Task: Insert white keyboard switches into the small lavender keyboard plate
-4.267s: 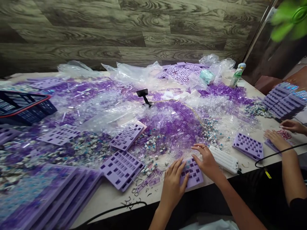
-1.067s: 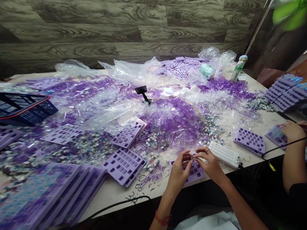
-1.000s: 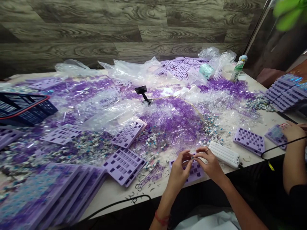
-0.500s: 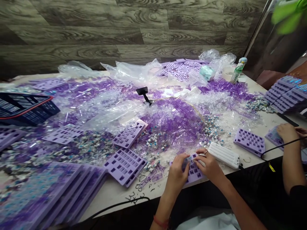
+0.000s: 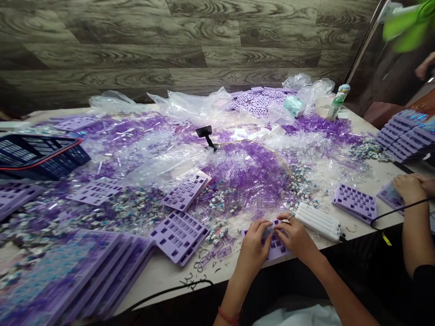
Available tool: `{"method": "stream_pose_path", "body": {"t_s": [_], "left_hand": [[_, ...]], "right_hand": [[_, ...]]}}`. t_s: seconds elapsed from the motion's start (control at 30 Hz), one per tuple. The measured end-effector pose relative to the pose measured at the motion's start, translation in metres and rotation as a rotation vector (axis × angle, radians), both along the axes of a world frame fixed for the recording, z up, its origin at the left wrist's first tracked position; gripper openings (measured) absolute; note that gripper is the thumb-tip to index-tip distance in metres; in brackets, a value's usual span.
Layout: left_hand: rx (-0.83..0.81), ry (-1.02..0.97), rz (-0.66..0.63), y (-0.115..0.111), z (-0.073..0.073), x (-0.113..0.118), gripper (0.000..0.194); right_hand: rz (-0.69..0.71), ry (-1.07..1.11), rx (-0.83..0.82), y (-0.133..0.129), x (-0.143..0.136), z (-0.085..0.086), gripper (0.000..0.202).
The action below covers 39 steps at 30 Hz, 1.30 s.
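Note:
In the head view, a small light-purple keyboard plate (image 5: 279, 250) with rows of square holes lies at the table's front edge between my hands. My left hand (image 5: 255, 242) grips its left side, fingers bent over the top. The right hand (image 5: 295, 236), with a ring on one finger, has thumb and fingertips pinched together over the plate's upper part; what they hold, if anything, is too small to make out. Clear pieces sit in part of the plate beneath my left fingers. A white ridged block (image 5: 318, 221) with a cable lies just beyond my right hand.
Purple plates (image 5: 180, 236) and a tall stack of filled ones (image 5: 84, 276) stand to the left. Loose key switches (image 5: 129, 210) and purple clear pieces (image 5: 248, 176) cover the middle. A dark basket (image 5: 44, 156) is far left. A co-worker's hand (image 5: 409, 188) works at right.
The view has shifted slightly. My hands stay on the plate, with small finger movements over its upper part. Another person's hand has appeared at the upper right edge.

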State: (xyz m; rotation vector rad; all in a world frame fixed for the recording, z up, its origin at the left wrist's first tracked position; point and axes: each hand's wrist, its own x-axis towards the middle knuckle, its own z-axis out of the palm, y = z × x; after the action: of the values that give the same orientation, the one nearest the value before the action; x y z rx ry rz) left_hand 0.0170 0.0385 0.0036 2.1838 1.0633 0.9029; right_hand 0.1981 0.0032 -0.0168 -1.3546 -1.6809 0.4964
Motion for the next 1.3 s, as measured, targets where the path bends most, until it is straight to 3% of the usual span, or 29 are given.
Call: {"method": "stream_pose_path", "body": {"t_s": [0.6, 0.97, 1.3], "left_hand": [[0.081, 0.050, 0.068, -0.004, -0.010, 0.006, 0.024], [0.063, 0.062, 0.079, -0.003, -0.009, 0.007, 0.017], [0.124, 0.097, 0.179, -0.007, -0.011, 0.016, 0.018]], "right_hand": [[-0.008, 0.019, -0.038, -0.003, 0.001, -0.005, 0.020], [-0.007, 0.170, -0.094, -0.002, 0.001, -0.001, 0.017], [0.023, 0.183, -0.044, -0.002, 0.002, -0.002, 0.013]]}}
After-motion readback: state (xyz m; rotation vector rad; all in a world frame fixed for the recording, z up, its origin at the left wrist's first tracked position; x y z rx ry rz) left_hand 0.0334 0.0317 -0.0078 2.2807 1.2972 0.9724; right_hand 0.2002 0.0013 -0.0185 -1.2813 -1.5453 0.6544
